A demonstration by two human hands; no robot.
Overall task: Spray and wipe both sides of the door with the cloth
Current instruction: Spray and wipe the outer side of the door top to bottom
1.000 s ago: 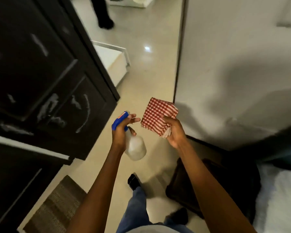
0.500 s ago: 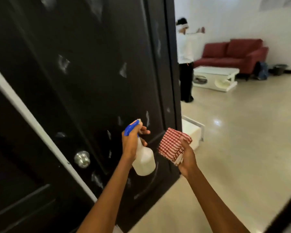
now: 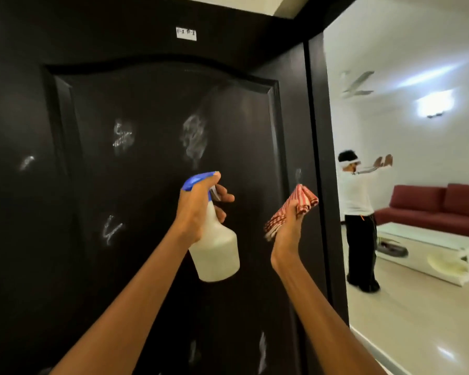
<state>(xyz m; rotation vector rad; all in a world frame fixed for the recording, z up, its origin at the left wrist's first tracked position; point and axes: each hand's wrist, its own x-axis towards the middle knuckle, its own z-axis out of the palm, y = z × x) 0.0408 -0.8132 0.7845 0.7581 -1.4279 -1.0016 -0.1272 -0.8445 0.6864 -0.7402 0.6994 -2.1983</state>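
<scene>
Left hand (image 3: pixel 194 209) grips spray bottle (image 3: pixel 217 250), cloth (image 3: pixel 290 209) alongside.

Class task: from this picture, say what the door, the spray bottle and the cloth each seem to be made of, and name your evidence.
Door: probably painted or lacquered wood; dark, moulded raised panel, slight sheen. Spray bottle: plastic; translucent milky body, blue trigger head. Cloth: woven fabric, maybe cotton; red-and-white pattern, soft folds.

Dark panelled door (image 3: pixel 152 109) smeared white — spray bottle (image 3: pixel 217 247) and folded checked cloth (image 3: pixel 290 212) held before it.
</scene>
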